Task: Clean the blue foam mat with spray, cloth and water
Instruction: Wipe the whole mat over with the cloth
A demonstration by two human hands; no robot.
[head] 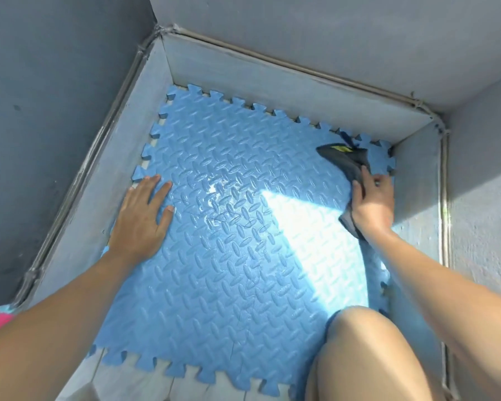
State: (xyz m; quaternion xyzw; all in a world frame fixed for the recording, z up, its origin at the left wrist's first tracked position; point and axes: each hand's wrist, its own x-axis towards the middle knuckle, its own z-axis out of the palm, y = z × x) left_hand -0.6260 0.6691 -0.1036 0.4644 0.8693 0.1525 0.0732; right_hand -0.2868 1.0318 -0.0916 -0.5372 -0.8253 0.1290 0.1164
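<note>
A bare knee (pixel 368 342) is resting at the near edge of the blue foam mat (pixel 214 270), which is lying on the floor. Left hand (pixel 141 218) is pressing flat, fingers spread, on the mat's left side. Right hand (pixel 372 201) is clamping a dark cloth (pixel 349 160) at its far right corner.

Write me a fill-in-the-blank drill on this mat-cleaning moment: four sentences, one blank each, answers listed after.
1. The right hand presses a dark ____ against the mat's right side.
2. The left hand lies ____ on the blue foam mat, fingers spread, holding nothing.
3. A wet, shiny patch shows on the mat between the two ____.
4. The mat's edges are cut in a ____ pattern, like a puzzle piece.

Missing words: cloth; flat; hands; interlocking
</note>
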